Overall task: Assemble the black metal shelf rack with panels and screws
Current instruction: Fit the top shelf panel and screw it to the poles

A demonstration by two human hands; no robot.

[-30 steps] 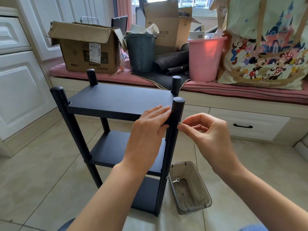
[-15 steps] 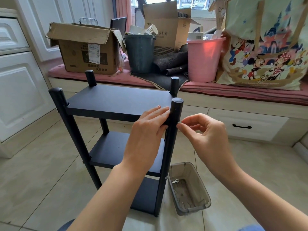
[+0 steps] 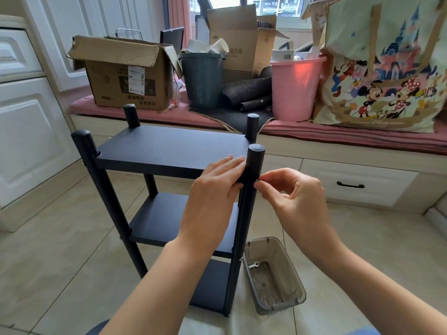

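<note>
Between the two hands stands the near right post [image 3: 251, 180] of the black three-tier metal shelf rack [image 3: 169, 151], upright on the beige tiled floor [image 3: 48, 262]. Left hand [image 3: 212, 197]: fingers straight and together, laid flat on the near right corner of the top panel [image 3: 174, 147], tips touching the post. Right hand [image 3: 297, 201]: thumb and forefinger pinch a small silver screw [image 3: 257, 181] against the post's right side, level with the top panel's edge; remaining fingers loosely curled. How far the screw sits in the post cannot be told.

Below the left hand: middle and bottom panels, partly hidden by the forearm. Below the right hand, just beside the post's foot: a clear grey rectangular plastic bin [image 3: 273, 274] on the floor, a small silver wrench-like piece [image 3: 254, 264] inside it.

Beyond the fingers, along a pink-cushioned window bench [image 3: 338, 136]: open brown cardboard box [image 3: 125, 76], dark grey plastic bucket [image 3: 203, 78], rolled black mesh mats [image 3: 249, 95], pink plastic bucket [image 3: 295, 88], large cartoon-print tote bag [image 3: 382, 68]. Far left of the left hand: white panelled cabinet doors [image 3: 24, 117].
</note>
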